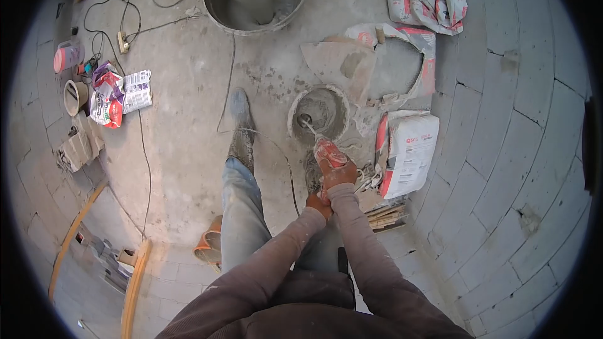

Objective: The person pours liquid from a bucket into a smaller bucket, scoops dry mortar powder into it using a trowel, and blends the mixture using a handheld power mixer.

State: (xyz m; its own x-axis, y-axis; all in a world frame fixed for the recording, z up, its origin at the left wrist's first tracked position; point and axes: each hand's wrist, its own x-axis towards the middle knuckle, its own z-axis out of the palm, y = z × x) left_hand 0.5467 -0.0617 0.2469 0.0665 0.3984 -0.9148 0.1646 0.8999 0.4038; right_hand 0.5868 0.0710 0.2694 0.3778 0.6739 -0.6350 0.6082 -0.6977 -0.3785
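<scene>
A red, mortar-smeared power drill (331,152) is gripped by both of my hands. My right hand (340,174) is wrapped round its body, closer to the bucket. Lower down, my left hand (319,206) is closed on the drill's rear part, mostly hidden by the sleeve and the tool. From the drill a mixing paddle (307,123) reaches into a round bucket (293,110), its head at the left side of the grey mortar (321,112). Whether the paddle is turning I cannot tell.
A torn-open cement bag (428,56) lies beyond the bucket, and a full bag (414,154) stands right, near the block wall (502,169). A large tub (220,22) holds grey slurry at the top. A cable (290,176) crosses the floor by my feet.
</scene>
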